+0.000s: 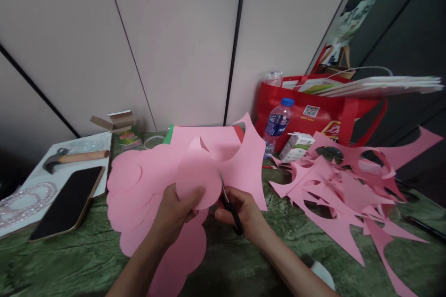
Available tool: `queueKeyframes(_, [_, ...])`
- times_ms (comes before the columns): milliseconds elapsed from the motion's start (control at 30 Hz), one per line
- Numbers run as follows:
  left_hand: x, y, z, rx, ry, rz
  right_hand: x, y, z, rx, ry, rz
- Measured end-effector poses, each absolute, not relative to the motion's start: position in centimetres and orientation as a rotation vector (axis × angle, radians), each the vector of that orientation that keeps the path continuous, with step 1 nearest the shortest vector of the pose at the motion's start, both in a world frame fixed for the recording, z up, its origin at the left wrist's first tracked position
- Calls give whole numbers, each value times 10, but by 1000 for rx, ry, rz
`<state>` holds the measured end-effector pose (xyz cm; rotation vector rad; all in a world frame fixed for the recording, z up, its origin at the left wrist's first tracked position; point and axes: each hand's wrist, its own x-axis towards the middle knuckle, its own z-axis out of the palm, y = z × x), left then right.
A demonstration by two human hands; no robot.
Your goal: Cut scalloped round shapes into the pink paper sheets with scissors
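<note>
My left hand [176, 211] is closed on a sheet of pink paper [198, 176], its thumb lying on a rounded, nearly circular part. In my right hand [244, 211] is a pair of scissors [230, 206] with black handles, the blades at the right edge of that rounded part. A curved strip [249, 162] of the same pink extends to the right of the blades. Beneath and left of my left hand, several pink paper circles [128, 209] overlap on the green table.
Pink paper offcuts [334, 195] are heaped on the right. Behind them stand a water bottle [278, 123], a small carton [296, 146] and a red bag [313, 102]. A phone [69, 204] and a hammer [75, 158] lie left. A wall panel [181, 46] rises behind.
</note>
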<state>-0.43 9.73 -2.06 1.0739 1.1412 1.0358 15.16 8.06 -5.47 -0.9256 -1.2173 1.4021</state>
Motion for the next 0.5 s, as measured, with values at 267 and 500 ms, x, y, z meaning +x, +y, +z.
queueKeyframes(267, [-4,97,-20,1075,1103,1024,153,80,-54,-902,-1243,1392])
queueKeyframes(500, [-4,98,-20,1070,1105,1024,153,81,-55,-896,-1240,1405])
